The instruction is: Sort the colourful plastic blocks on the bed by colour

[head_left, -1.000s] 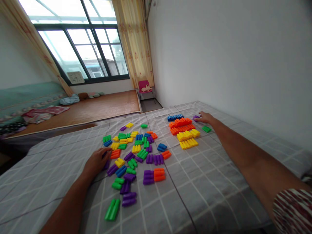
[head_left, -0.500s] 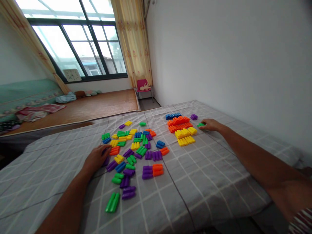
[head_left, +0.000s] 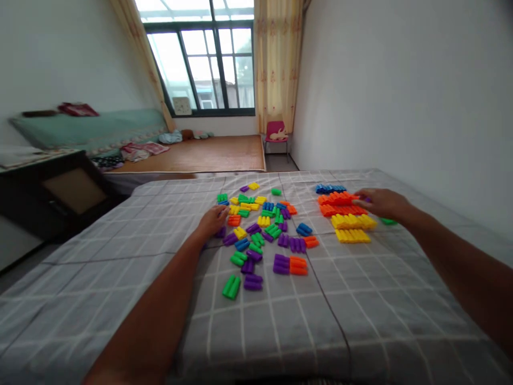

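Colourful ribbed plastic pieces lie on a grey checked bedsheet. My left hand rests at the left edge of the loose pieces, by an orange piece and a blue one; its fingers are bent together, and what they hold, if anything, is hidden. On the right, my right hand reaches to the end of the orange rows, fingers closed; a bit of purple shows at them, too small to make out. Yellow rows lie nearer, a blue row farther. A green piece sits beneath my right forearm.
A white wall rises along the right. Beyond the bed are a low wooden platform with cloths, a pink chair with a toy, and a window. A dark cabinet stands at the left.
The view has turned left, so everything appears farther right. My right hand has moved from the green piece to the orange rows, where it covers the purple piece's former place. My left hand stays beside the loose pieces.
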`<state>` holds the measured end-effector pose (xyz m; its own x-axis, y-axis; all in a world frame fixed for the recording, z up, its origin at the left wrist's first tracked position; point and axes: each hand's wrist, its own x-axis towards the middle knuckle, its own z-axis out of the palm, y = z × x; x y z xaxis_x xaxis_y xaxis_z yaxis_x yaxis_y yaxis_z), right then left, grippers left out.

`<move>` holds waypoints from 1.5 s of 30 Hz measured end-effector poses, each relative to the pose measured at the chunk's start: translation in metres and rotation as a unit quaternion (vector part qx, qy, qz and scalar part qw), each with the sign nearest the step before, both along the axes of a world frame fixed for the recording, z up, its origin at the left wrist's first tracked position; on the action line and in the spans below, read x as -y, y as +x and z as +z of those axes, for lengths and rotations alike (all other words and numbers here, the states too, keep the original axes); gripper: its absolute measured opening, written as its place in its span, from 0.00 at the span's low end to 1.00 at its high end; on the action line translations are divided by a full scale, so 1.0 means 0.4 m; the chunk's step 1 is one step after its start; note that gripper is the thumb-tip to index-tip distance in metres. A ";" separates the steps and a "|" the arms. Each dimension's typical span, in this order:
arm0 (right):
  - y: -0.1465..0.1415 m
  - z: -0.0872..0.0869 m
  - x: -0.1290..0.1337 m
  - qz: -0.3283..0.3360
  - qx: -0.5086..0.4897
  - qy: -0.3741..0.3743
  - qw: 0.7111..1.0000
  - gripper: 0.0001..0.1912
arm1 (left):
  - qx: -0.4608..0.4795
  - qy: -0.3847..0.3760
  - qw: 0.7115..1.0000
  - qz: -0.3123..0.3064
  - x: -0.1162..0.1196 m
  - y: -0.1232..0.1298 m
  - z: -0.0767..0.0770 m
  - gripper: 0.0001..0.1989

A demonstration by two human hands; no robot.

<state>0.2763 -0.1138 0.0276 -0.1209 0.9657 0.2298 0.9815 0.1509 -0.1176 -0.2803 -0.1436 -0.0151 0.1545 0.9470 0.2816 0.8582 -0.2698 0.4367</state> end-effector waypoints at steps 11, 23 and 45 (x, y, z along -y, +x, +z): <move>-0.709 -0.001 -0.087 0.317 0.009 -0.066 0.946 0.16 | -0.051 -0.013 0.999 -0.007 0.020 -0.008 -0.017 0.13; -0.965 -0.072 -0.238 0.281 -0.141 -0.168 0.934 0.17 | -0.097 -0.028 0.995 0.015 0.045 -0.009 -0.004 0.13; -0.920 0.031 -0.292 0.279 -0.172 -0.189 0.926 0.10 | 0.034 -0.030 0.990 0.132 0.013 -0.065 -0.009 0.17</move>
